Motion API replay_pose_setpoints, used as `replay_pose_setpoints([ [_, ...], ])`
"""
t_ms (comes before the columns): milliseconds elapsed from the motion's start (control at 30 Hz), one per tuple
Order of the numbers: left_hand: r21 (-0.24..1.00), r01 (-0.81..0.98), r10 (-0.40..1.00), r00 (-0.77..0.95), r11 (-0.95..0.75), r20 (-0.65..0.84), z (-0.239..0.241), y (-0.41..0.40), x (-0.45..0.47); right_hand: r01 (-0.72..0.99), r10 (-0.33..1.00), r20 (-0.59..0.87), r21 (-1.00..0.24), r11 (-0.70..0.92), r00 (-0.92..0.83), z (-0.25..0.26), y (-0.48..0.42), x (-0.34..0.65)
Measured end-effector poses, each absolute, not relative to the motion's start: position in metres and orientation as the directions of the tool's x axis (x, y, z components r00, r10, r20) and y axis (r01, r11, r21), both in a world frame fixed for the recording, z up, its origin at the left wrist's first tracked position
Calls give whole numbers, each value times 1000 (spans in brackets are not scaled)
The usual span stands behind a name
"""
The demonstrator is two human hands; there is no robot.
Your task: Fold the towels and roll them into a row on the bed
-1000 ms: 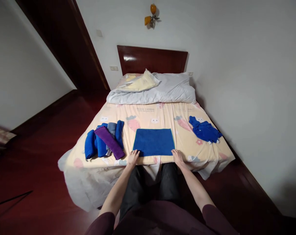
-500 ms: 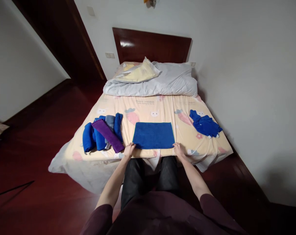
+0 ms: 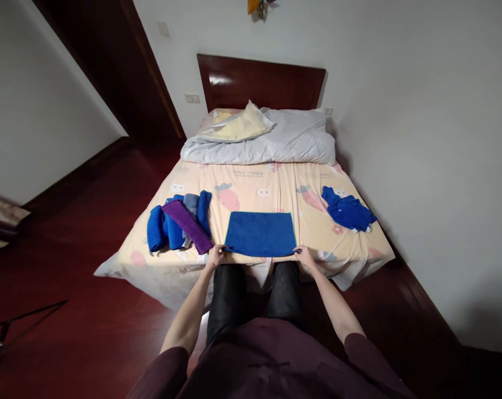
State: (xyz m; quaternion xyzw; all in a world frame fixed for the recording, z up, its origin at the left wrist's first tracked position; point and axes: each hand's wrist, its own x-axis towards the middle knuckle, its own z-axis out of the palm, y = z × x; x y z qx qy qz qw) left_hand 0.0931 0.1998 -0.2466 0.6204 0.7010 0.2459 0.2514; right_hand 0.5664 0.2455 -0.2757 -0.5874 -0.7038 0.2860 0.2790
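A blue towel [image 3: 260,234] lies spread on the bed in front of me, its near edge lifted a little. Pinched in my left hand [image 3: 216,256] is the near left corner. My right hand [image 3: 304,256] grips the near right corner. Just beyond my left hand lies a rolled purple towel [image 3: 187,226], resting across several rolled blue towels [image 3: 155,228] and a grey-blue rolled one [image 3: 191,205]. Farther off to the right sits a crumpled heap of blue cloth [image 3: 347,210] with small white tags.
The bed [image 3: 271,185] has a peach sheet with carrot and rabbit prints. A grey quilt [image 3: 296,133] and a yellow pillow or cover [image 3: 245,124] lie against the dark headboard [image 3: 263,83]. A thin black stand [image 3: 26,316] is on the floor at left.
Both hands have raised the towel's near edge slightly off the sheet, and that edge now sags between them. The view has tilted and shifted a little.
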Motion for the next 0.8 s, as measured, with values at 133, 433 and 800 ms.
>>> replay_pose_setpoints([
  [133, 757, 634, 980, -194, 161, -46, -250, 207, 97, 588, 987, 45, -798, 129, -155, -281, 246, 568],
  [433, 856, 488, 976, -202, 172, -81, -268, 203, 91, 467, 985, 41, -877, 114, -165, -288, 249, 571],
  [800, 797, 563, 960, -269, 219, -74, -264, 209, 99, 457, 996, -9, -889, 34, -91, -281, 247, 561],
])
